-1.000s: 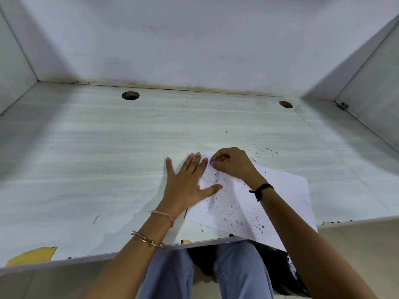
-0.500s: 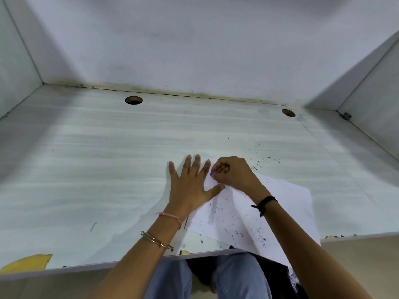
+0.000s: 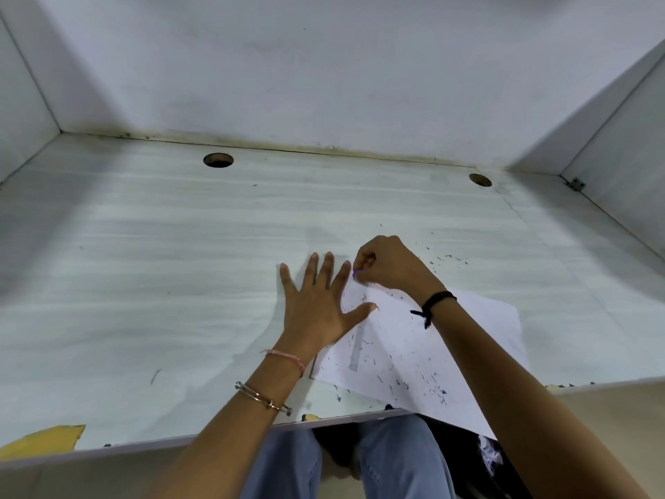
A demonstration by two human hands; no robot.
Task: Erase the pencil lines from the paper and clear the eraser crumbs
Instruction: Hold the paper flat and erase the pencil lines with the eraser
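Note:
A white sheet of paper (image 3: 414, 340) lies tilted on the pale desk (image 3: 180, 264), one corner hanging over the front edge. Dark eraser crumbs (image 3: 435, 390) are scattered across it, and more crumbs (image 3: 449, 259) lie on the desk beyond it. A grey smudged strip (image 3: 356, 351) marks the paper. My left hand (image 3: 316, 304) lies flat with fingers spread on the paper's left edge. My right hand (image 3: 388, 264) is closed on a small purple eraser (image 3: 355, 272), pressed at the paper's far corner beside my left fingertips.
White walls enclose the desk at the back and on both sides. Two round cable holes (image 3: 218, 160) (image 3: 480, 180) sit near the back. Yellow patches (image 3: 43, 441) show at the front left edge. My knees in blue jeans (image 3: 396, 459) are under the desk.
My right hand with the eraser has shifted slightly over the paper's far corner. My left hand stays flat on the sheet. The camera view has tilted a little.

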